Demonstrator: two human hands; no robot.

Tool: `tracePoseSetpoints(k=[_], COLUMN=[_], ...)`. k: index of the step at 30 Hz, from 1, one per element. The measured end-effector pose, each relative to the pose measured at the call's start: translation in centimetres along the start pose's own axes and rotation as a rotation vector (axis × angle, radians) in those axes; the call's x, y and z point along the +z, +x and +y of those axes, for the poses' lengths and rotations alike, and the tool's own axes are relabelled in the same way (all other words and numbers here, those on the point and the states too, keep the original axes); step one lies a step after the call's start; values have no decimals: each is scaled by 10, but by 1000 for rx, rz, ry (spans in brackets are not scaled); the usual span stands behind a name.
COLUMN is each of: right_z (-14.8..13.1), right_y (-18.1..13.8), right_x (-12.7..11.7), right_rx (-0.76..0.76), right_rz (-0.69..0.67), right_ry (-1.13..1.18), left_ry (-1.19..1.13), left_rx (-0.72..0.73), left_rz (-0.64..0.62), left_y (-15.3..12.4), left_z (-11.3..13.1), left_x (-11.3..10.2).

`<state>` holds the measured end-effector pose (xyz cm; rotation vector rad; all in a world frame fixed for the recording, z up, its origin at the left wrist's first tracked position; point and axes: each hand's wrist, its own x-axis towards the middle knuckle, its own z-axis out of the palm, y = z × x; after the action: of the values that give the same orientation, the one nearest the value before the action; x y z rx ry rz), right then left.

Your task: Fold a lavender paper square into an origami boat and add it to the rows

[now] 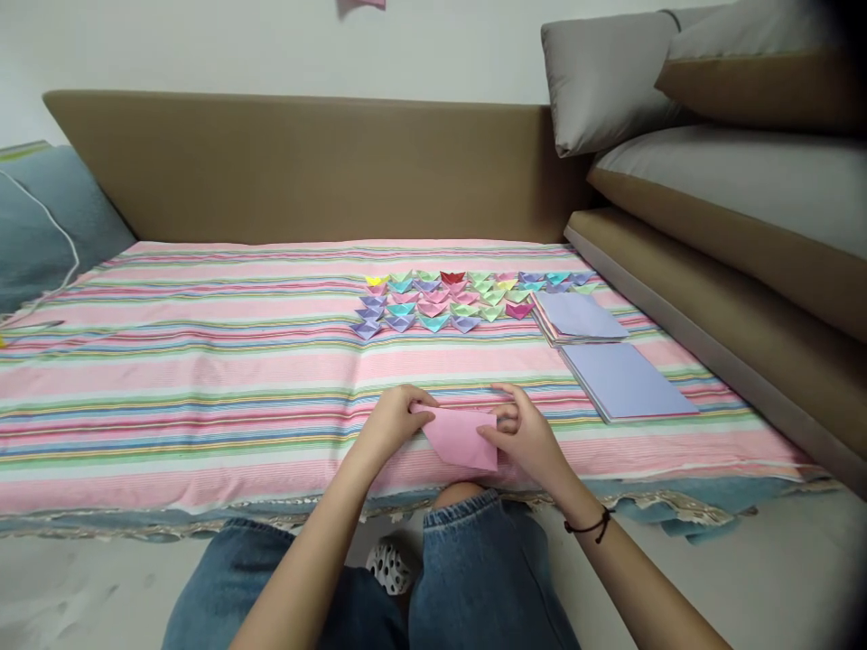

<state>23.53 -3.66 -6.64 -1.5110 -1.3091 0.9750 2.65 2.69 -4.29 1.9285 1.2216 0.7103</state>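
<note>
A partly folded sheet of pink origami paper is held up between my two hands, just above the near edge of the striped cloth. My left hand pinches its upper left corner between thumb and fingers. At the right edge, my right hand grips the paper with the thumb in front, while one finger sticks out above. The paper's lower left corner is slanted by a fold. Farther back lie several rows of small folded paper boats in yellow, blue, green, pink, red and purple.
Two stacks of square paper, a smaller one and a larger one, lie on the striped cloth to the right. Grey and brown cushions are piled at the right. A brown backrest runs along the wall; a blue cushion stands left.
</note>
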Motion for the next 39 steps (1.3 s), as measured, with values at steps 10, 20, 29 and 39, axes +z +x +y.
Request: tracePoseSetpoints(k=[10, 20, 29, 39], right_z=[-7, 9, 22, 10], right_y=[-8, -14, -10, -4], right_x=[-3, -27, -53, -33], right_rx=[-759, -789, -729, -817], right_rz=[-177, -372, -210, -345], right_ry=[-646, -829, -705, -688], left_ry=[535, 738, 834, 764], left_rx=[490, 398, 428, 442], left_rz=[231, 194, 108, 90], left_y=[-38, -61, -65, -64], left_z=[-11, -12, -6, -7], left_x=[33, 46, 45, 43])
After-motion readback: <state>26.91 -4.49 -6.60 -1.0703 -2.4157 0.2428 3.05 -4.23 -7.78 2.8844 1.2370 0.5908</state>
